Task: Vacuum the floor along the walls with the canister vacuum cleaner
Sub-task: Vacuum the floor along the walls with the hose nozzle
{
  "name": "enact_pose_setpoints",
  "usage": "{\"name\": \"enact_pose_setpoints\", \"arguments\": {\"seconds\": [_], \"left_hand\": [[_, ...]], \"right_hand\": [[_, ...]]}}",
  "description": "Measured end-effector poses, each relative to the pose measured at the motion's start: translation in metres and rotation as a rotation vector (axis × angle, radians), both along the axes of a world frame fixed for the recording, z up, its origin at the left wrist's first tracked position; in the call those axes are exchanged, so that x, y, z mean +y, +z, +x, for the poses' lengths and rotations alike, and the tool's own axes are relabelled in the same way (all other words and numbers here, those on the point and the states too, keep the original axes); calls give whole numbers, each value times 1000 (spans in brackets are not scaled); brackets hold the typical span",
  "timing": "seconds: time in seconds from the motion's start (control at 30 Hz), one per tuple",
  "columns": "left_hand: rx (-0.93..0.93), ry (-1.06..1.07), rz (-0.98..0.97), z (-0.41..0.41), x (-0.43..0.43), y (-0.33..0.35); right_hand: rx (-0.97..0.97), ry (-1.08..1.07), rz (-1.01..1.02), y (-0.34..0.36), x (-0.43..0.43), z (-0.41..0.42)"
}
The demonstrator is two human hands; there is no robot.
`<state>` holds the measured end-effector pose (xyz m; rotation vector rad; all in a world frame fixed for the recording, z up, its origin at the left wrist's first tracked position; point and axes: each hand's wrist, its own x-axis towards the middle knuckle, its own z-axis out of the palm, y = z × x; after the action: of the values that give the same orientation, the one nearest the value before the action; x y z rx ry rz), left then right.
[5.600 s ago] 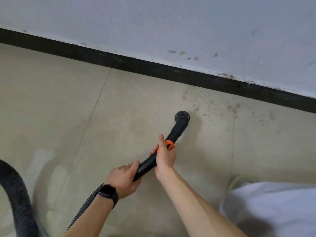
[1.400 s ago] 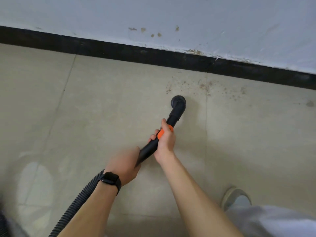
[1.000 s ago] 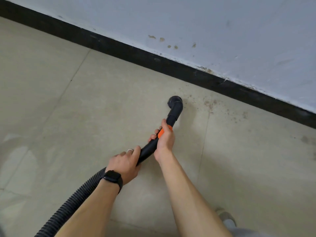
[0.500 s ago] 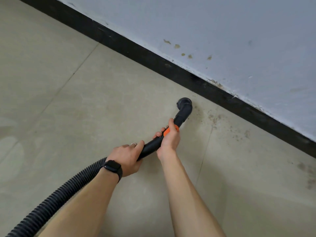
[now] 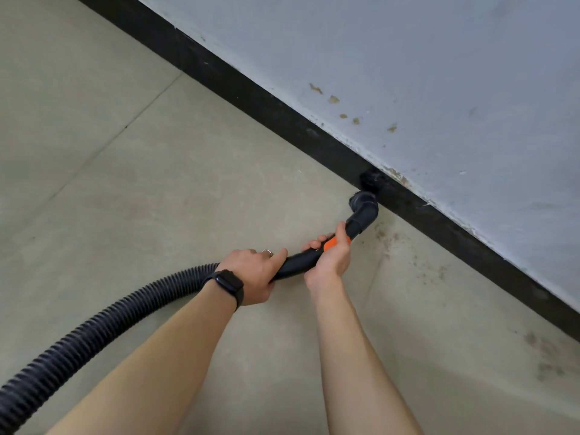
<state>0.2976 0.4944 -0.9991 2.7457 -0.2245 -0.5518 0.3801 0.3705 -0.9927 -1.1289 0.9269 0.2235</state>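
A black vacuum handle tube [image 5: 298, 262] with an orange ring ends in a bent elbow nozzle [image 5: 364, 211] whose round brush tip [image 5: 370, 182] is against the black baseboard [image 5: 251, 92]. My right hand [image 5: 332, 255] grips the tube at the orange ring. My left hand [image 5: 254, 274], with a black watch on the wrist, grips the tube's rear end where the ribbed black hose [image 5: 94, 331] joins. The hose runs off the lower left edge. The canister is out of view.
A grey-white wall [image 5: 408, 73] with small brown stains runs diagonally from top left to right. Beige floor tiles [image 5: 157, 183] carry brown specks of dirt [image 5: 401, 246] beside the nozzle and further dark marks [image 5: 543, 356] at the lower right.
The nozzle has moved from the open tile up to the baseboard, and its brush tip now faces the wall. Both hands kept their grip. The view has swung, so the wall looks steeper.
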Motion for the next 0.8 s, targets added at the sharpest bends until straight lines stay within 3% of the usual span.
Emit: {"name": "enact_pose_setpoints", "arguments": {"seconds": [0.2,0.37,0.53,0.8], "left_hand": [[-30,21,43,1,-15,-7],[-56,95,61,-4,25,-9],[-42,201,45,-11,75,-7],[0,402,-51,-33,86,3]], "right_hand": [[29,-1,16,-3,-8,9],[8,32,43,-7,35,9],[10,117,67,-5,92,10],[46,312,-13,9,126,6]]}}
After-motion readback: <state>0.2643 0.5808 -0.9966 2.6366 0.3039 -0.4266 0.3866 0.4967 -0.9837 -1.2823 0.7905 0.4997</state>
